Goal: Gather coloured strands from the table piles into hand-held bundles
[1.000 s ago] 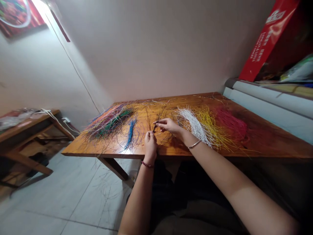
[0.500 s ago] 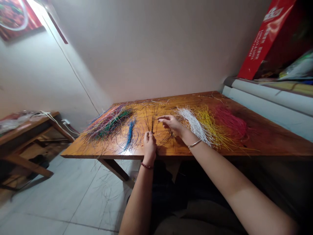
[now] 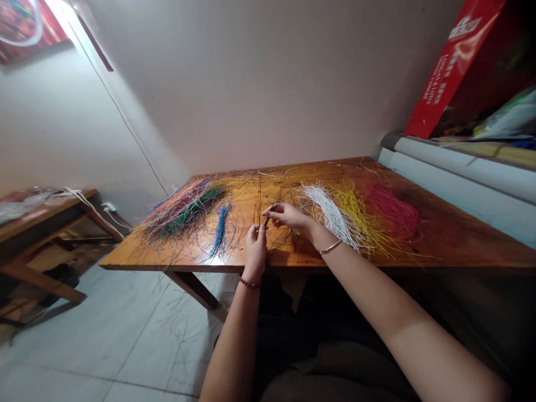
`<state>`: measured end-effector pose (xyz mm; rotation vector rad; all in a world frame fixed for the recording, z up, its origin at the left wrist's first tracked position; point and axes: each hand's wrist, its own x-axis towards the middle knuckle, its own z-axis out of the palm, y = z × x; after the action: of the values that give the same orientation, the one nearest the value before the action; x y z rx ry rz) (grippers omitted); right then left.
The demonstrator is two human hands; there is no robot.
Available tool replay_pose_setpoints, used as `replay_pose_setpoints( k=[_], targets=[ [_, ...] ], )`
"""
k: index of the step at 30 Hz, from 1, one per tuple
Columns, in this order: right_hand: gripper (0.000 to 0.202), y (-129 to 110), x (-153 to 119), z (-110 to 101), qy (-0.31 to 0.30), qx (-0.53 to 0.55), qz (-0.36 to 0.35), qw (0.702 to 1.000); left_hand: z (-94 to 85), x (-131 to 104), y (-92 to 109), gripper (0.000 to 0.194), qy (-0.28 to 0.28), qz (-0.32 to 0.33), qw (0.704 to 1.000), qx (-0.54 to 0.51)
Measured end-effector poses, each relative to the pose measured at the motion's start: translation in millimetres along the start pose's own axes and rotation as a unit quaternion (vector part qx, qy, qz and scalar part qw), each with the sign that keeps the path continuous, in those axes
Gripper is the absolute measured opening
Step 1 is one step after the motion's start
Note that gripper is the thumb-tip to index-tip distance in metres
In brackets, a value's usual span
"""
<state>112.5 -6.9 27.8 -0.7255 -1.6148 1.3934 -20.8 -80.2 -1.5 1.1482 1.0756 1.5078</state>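
Note:
My left hand [image 3: 255, 245] is closed on a small bundle of thin black wires [image 3: 258, 204], which stand up above the fingers. Right beside it, the thumb and fingers of my right hand [image 3: 288, 216] pinch part of the black strands, which lean to the right. On the wooden table [image 3: 293, 259], a short blue bundle of wires [image 3: 220, 230] lies left of my hands. White wires [image 3: 330, 212] lie just past my right wrist. Some loose dark strands [image 3: 285, 237] rest on the tabletop under my right hand.
A mixed pile of green and purple wires [image 3: 188, 209] covers the table's left end. Yellow wires [image 3: 355, 215] and pink wires [image 3: 393, 212] lie at the right. A red box [image 3: 454, 67] stands on the white surface beyond. A low wooden table [image 3: 46, 226] is at far left.
My right hand has moved left and down to my left hand and closed on part of the black wires. Those strands now tilt right, apart from the upright ones.

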Motion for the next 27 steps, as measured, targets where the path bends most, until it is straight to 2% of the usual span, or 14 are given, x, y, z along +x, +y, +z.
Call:
replay_pose_setpoints(
  k=[4,13,16,21,24,27],
  targets=[
    [0.041,2.0,4.4,-0.5,0.013,-0.03,-0.02,0.999,2.7,0.2,-0.9,0.032,0.002,-0.006,1.0,-0.03],
    [0.045,-2.7,2.2,1.3,0.017,-0.063,-0.003,0.998,4.1,1.4,-5.0,0.026,0.012,0.016,0.999,-0.047],
    [0.043,-3.5,0.8,0.4,-0.012,-0.076,-0.001,0.997,3.9,0.7,-5.5,0.027,0.003,0.017,0.999,-0.042],
    [0.044,-6.0,-3.2,1.7,-0.1,-0.104,0.004,0.99,2.2,0.2,-7.0,0.031,-0.047,0.018,0.999,-0.002],
    [0.046,-3.6,-2.8,2.3,-0.111,-0.113,0.005,0.987,1.0,0.2,-7.7,0.031,-0.035,0.018,0.999,0.0],
    [0.045,2.9,-0.4,2.3,-0.087,-0.103,0.001,0.991,0.8,0.1,-7.1,0.031,-0.008,0.021,1.0,0.003]
  ],
)
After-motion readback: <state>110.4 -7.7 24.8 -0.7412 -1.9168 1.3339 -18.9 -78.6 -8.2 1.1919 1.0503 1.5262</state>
